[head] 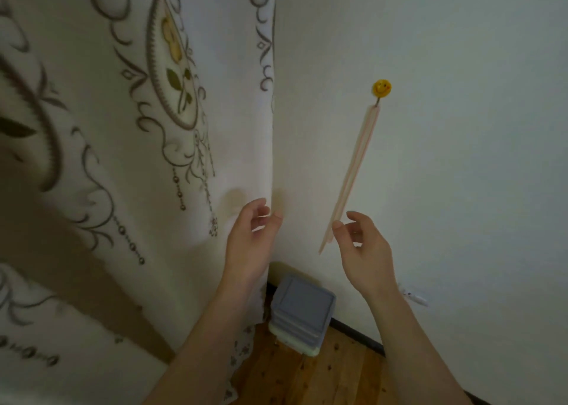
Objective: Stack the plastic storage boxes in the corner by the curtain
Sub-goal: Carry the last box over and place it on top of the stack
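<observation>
Storage boxes (302, 314): stacked on floor (322, 374) beside curtain (138, 128) (corner); left hand (250, 245), right hand (365, 251) raised, spread, empty.

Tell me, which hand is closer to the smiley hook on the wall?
The right hand. It is raised below the smiley hook, by the strip hanging from it. The left hand is further left, at the curtain edge.

A room in a home is showing here — an embroidered curtain (129, 128) is hanging at the left, meeting a plain painted wall (461, 174) over a wooden plank floor (322, 371). A yellow smiley-face hook (381, 87) (with a pale strip dangling from it) is sticking to the wall.
</observation>
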`<state>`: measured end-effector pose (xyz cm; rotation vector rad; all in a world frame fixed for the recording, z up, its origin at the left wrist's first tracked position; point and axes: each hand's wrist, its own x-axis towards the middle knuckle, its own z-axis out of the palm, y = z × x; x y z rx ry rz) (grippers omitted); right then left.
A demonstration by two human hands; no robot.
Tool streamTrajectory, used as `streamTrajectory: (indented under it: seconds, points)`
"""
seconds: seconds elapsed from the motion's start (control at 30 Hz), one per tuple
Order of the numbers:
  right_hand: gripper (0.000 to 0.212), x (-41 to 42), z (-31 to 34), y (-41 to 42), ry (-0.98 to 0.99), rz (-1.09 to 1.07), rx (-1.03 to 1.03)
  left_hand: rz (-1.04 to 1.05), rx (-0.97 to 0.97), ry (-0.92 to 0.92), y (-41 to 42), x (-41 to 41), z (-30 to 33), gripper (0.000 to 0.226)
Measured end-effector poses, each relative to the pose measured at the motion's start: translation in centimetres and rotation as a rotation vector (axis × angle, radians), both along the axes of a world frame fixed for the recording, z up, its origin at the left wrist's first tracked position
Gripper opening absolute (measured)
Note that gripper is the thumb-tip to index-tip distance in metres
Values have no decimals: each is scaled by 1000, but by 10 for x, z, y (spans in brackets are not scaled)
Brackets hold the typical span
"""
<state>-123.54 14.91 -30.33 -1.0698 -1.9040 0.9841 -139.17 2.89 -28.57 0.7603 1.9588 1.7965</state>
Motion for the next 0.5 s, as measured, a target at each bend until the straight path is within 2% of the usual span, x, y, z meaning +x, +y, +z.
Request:
streamTrajectory:
  seconds: [0.13,0.3,0.43,0.5]
  points:
    - [43,-4,2,-29,82,63,-37,78,27,-8,-29,19,1,35]
    - [54,-2,8,-41,94,202,-46,176,8,23,-57,39,3,30]
    - [43,4,12,-38,96,307,-70,279,16,86,-74,59,7,30]
    - [46,7,15,-37,95,361,-73,348,29,103,-81,71,10,29]
